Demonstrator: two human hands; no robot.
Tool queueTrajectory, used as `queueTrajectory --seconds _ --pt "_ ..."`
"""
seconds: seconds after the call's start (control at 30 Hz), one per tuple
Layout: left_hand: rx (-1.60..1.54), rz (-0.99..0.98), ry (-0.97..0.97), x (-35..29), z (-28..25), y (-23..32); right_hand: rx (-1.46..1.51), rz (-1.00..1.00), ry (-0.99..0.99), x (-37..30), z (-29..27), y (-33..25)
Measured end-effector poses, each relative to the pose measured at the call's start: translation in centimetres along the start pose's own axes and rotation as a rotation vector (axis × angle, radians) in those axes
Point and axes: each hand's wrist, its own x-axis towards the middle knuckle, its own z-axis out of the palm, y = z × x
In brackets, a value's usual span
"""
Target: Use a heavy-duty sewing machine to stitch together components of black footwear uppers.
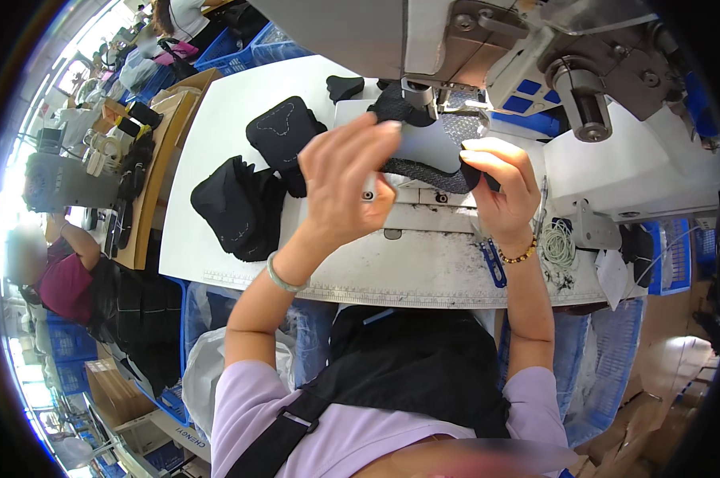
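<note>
My right hand (505, 191) pinches one end of a black fabric strip (433, 173) between thumb and fingers, right of the sewing machine's needle area. The strip curves left toward my left hand (344, 179), which is slightly blurred. Its fingers are stretched out and the thumb stands apart from them; where the strip passes behind it is hidden. Just past the left fingertips, a dark fabric bunch (400, 103) lies by the metal presser foot (420, 97). The sewing machine (455, 40) overhangs both hands.
Two stacks of black fabric pieces (236, 209) (284, 131) lie left on the white table (360, 271). A small black piece (345, 88) sits behind them. Blue snips (494, 264) and coiled cord (559, 243) are at right. Blue bins (611, 350) stand below. A co-worker (73, 271) sits at left.
</note>
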Motion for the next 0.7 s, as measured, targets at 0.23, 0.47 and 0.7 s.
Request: queueTrajectory --seconds 0.23,0.47,0.7 --pt "0.009 0.125 -0.034 1.8 0.9 -0.1 0.009 -0.003 -0.021 0.1 -0.2 0.3" --pt "-0.018 0.289 -0.087 3.5 0.4 0.5 -0.094 -0.125 -0.097 0.7 -1.3 1.3" --pt "-0.055 0.346 -0.203 4.7 -0.6 0.5 -0.073 -0.193 -0.264 1.2 -2.7 1.9"
